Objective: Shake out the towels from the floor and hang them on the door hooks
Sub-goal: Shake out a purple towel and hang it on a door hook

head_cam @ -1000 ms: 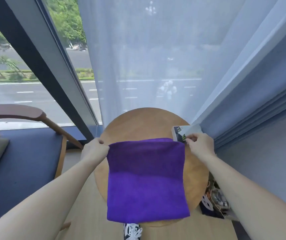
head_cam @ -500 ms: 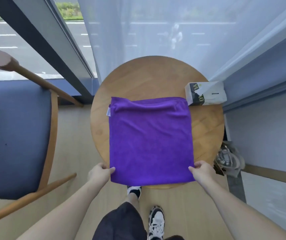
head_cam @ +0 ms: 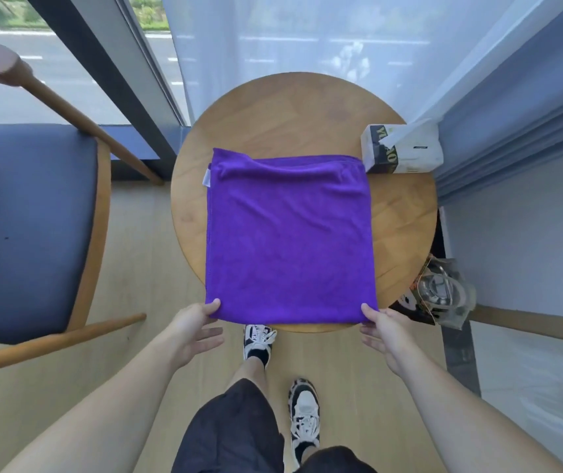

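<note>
While thumbs touch towel [head_cam: 288, 238], fingers relaxed

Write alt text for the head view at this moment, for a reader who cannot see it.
A folded purple towel lies flat on a round wooden table, and the person's left hand and right hand touch its near corners with their thumbs on top. A tissue pack sits at the table's far right edge, and a blue-cushioned chair stands to the left.
</note>
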